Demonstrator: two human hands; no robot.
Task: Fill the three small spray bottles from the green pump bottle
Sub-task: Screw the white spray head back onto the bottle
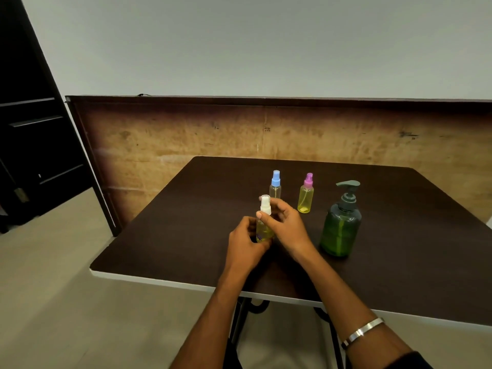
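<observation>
A small spray bottle with a white cap [265,206] stands upright on the dark table [186,214], with yellow-green liquid in it. My left hand [246,242] grips its body from the left. My right hand [286,226] pinches its neck just under the cap. Behind it stands a blue-capped spray bottle [275,183], its body clear. To the right of that is a pink-capped spray bottle [306,194] holding yellow liquid. The green pump bottle [340,226] stands upright at the right, its pump on.
The table's white front edge [159,280] runs close to me. A brown board [186,134] leans upright behind the table. A dark shelf unit [32,129] fills the left side.
</observation>
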